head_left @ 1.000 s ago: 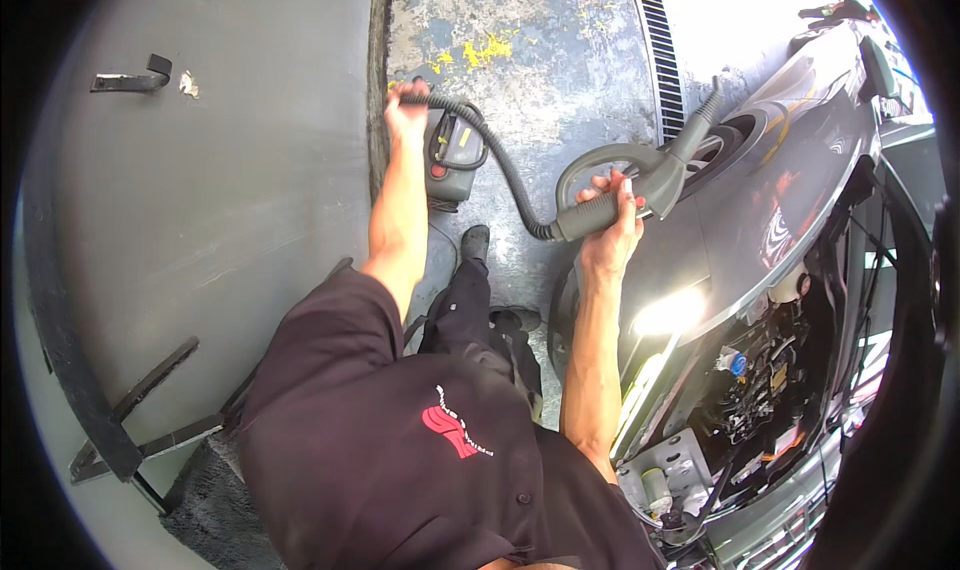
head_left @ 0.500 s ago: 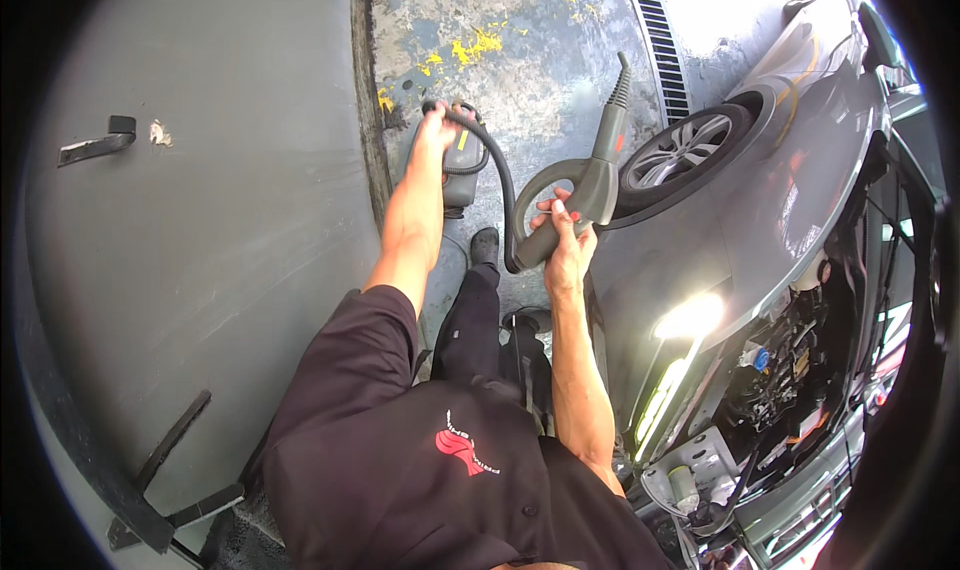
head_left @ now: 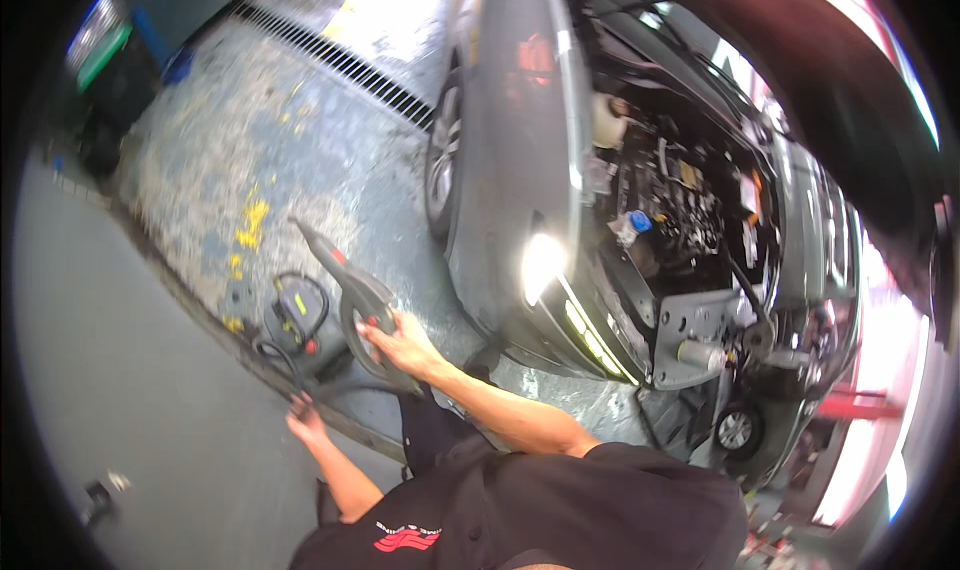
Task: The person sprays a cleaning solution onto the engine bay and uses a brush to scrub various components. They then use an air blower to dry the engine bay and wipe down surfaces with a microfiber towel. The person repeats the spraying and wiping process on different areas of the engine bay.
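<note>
My right hand (head_left: 400,345) is closed around the grip of a grey steam-cleaner gun (head_left: 368,288), which has a loop handle, a red button and a ribbed, tapering nozzle. The nozzle points up and to the left over the floor. Lower left, my left hand (head_left: 307,422) is closed on the dark hose (head_left: 292,370), somewhat blurred by motion. Beyond it on the floor, beside the wall, stands the grey steam-cleaner unit (head_left: 297,305) with a black carrying handle and a yellow mark.
A dark grey car (head_left: 510,180) with its hood raised stands to my right; its engine bay (head_left: 680,200) is exposed and its headlight (head_left: 543,265) lit. A grey wall (head_left: 150,370) runs along the left. A drain grate (head_left: 340,60) crosses the worn floor (head_left: 210,160).
My view has swung right, toward the car's front and engine bay. Both hands have kept hold of the gun and the hose. The left hand has moved back from near the unit toward my body.
</note>
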Motion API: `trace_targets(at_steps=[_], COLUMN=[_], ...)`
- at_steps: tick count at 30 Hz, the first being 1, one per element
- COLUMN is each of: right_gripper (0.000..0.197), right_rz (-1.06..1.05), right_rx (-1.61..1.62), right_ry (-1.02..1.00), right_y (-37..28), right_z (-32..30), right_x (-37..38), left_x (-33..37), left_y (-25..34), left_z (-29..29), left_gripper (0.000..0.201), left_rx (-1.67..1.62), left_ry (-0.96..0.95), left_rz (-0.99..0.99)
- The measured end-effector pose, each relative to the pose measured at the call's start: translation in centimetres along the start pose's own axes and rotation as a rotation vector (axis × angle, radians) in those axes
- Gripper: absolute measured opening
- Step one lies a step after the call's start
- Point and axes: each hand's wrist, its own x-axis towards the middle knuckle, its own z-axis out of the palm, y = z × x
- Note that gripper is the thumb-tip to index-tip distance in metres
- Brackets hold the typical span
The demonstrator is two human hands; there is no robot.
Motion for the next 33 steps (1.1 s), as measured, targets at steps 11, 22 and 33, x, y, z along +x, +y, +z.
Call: trace_targets(at_steps=[11, 22, 33], right_gripper=[0.046, 0.036, 0.047], right_rz=[-0.132, -0.117, -0.128], right_rx=[-0.081, -0.323, -0.284], right_ry=[0.548, 0.948, 0.798], right_y=[-13.5, -11.3, -10.8], right_z=[-15.6, -27.7, -34.4], right_x=[-23.9, -34.2, -33.2], left_x=[-17.9, -35.5, -41.2], left_y=[-5.1, -13.1, -17.2], left_z=[11.7, 21.3, 19.8], left_gripper=[0.054, 0.045, 0.035], left_rx=[2.030, 1.841, 1.917], left_ry=[-0.576, -2.242, -1.793], left_rz=[-1.000, 0.052, -0.137])
